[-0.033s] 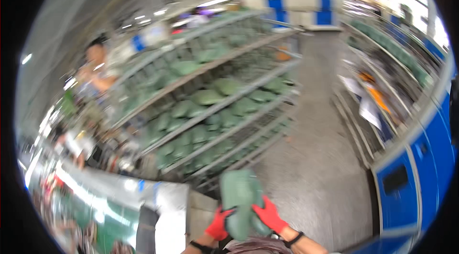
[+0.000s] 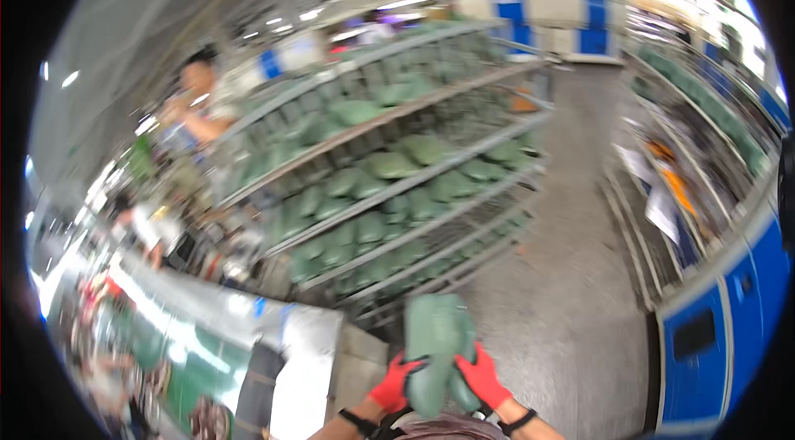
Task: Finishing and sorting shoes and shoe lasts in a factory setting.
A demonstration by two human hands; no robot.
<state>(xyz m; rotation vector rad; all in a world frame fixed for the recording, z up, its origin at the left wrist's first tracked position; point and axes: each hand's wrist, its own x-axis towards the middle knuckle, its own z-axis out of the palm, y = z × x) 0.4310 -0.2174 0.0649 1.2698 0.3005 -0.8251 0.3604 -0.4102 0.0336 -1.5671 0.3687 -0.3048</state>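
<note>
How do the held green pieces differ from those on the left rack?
The held green pieces are gripped by the red-gloved left hand and right hand; the racked green pieces rest on the rack. The held ones look like a pair, side by side; the racked ones are many, in rows. Both are green with rounded shapes.
</note>
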